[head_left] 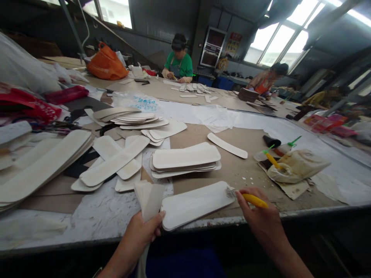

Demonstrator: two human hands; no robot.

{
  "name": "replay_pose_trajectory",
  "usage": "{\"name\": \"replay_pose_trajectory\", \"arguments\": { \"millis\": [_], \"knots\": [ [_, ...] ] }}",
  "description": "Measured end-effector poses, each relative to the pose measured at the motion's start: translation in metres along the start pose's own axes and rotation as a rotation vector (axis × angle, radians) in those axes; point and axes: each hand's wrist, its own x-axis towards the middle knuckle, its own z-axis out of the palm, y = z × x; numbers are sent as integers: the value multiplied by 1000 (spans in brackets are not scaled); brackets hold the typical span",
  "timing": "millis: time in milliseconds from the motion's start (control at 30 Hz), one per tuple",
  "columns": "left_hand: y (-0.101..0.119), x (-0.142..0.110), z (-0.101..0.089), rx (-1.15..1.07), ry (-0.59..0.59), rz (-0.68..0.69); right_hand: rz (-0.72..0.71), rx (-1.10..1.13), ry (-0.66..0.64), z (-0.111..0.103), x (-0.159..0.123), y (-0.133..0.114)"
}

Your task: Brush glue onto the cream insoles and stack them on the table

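Note:
My right hand (262, 218) is closed round the yellow handle of a brush (255, 200). Its bristles touch the right end of a long white rounded-end piece (197, 204) lying near the table's front edge. My left hand (145, 227) grips a fan of thin white sheets (149, 197), and its thumb rests at the left end of the same piece. Just behind lies a stack of similar white pieces (187, 156). A single curved white strip (227, 146) lies to the right of that stack.
Piles of white pieces (116, 162) cover the left side. On the right are a glue-stained container (300, 164) with a yellow handle in it, bottles with green nozzles (285, 148) and a dark cup (271, 141). An orange bag (107, 63) and co-workers are across the table.

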Motion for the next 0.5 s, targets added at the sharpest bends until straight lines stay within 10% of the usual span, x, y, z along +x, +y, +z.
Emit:
{"name": "replay_pose_trajectory", "arguments": {
  "millis": [167, 500],
  "knots": [
    [15, -12, -13, 89, 173, 153, -14, 132, -3, -1, 3, -33],
    [31, -59, 11, -373, -193, 68, 340, 1060, -655, 58, -18, -120]
  ]
}}
